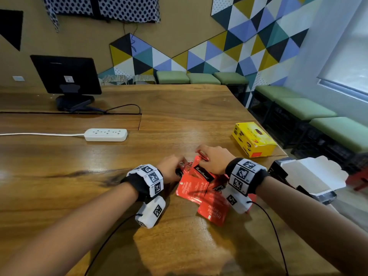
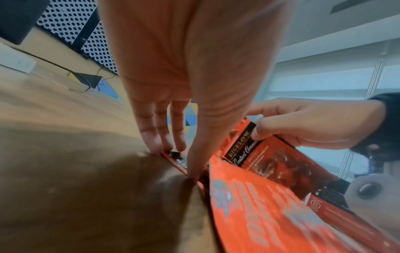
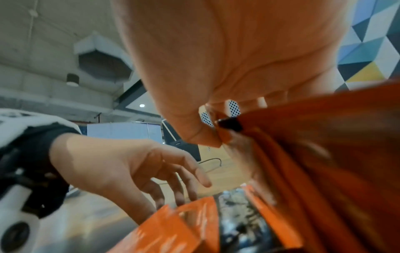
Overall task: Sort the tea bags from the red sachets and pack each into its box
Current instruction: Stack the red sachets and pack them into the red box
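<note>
While both your hands work in the lower middle of the head view, the pile of red sachets (image 1: 201, 188) lies spread on the wooden tabletop (image 1: 79, 176) between your wrists. Your left hand (image 1: 170, 168) reaches down at the pile's left edge; in the left wrist view its fingers (image 2: 151, 137) and thumb pinch the rim of one flat sachet (image 2: 179, 162) lying against the wood. Your right hand (image 1: 214, 159) grips a small bunch of sachets (image 1: 202, 156) lifted off the pile, thumb on the printed black label, fingers curled behind them. In the right wrist view those held sachets fill the right half of the frame, blurred.

The yellow tea box (image 1: 253, 139) sits on the tabletop at the right of the frame, well apart from the pile. A white box with open flaps (image 1: 310, 176) stands at the tabletop's right edge, just beyond your right wrist. A white power strip (image 1: 106, 134) lies at the middle left, and a dark monitor (image 1: 66, 75) stands in the upper left.
</note>
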The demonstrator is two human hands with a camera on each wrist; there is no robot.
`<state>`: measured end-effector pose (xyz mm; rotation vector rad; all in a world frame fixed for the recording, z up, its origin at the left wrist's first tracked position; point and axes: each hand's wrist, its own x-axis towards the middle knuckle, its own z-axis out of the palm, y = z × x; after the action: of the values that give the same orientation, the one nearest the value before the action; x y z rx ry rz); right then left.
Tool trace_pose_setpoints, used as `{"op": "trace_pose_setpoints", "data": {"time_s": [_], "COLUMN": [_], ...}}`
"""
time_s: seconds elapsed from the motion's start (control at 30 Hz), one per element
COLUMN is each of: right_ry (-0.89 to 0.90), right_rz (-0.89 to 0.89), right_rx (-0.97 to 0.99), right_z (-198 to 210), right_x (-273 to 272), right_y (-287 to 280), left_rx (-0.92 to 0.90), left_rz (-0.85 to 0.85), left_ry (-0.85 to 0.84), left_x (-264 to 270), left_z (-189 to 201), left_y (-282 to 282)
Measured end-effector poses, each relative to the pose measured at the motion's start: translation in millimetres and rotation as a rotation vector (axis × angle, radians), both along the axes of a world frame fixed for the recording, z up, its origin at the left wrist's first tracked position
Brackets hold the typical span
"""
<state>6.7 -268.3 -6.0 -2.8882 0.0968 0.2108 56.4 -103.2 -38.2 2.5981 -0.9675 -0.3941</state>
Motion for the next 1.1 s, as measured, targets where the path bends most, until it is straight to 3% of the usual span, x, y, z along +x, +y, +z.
{"op": "trace_pose_setpoints", "data": {"time_s": [0.23,0.4,0.5,0.67,0.77,0.83,0.97,1.1], "right_ry": [0.131,0.165,0.133,-0.208,-0.378,-0.407,-0.335,-0.141], "right_rz": [0.022,0.127,0.123,0.151,-0.025,-0.171,-0.361,-0.419], "right_rx": [0.395,0.252,0.276,0.150,0.020,-0.050,-0.153,-0.175], "right_z": [6.6,-7.7,-6.0,20.9,35.1,38.4,38.2,23.0], "right_x": [-17.7,-30.7,-39.6,-75.9,-100.4,-115.6,-143.2,-149.1], "right_y": [8.9,14.6,13.7,-11.4,-41.2,-63.5,-92.1,-105.0], "left_rx": [0.119,-0.004,-0.084,-0.027,0.154,0.182,0.114,0.054], "left_rz": [-0.042,0.054,0.047,-0.032,-0.016,-0.015,0.004,-0.014], "left_ry": [0.134,0.225,0.200,0.196,0.107,0.080,0.139,0.125], "left_x": [-1.5,-7.7,-15.6,-22.4,-23.1,-23.1,-19.6,-14.6], "left_z": [6.2,8.5,9.1,1.2,-4.1,-6.9,-3.3,-3.4], "left_y": [14.9,19.1,10.2,-3.7,-7.4,-9.6,-8.4,-5.0]}}
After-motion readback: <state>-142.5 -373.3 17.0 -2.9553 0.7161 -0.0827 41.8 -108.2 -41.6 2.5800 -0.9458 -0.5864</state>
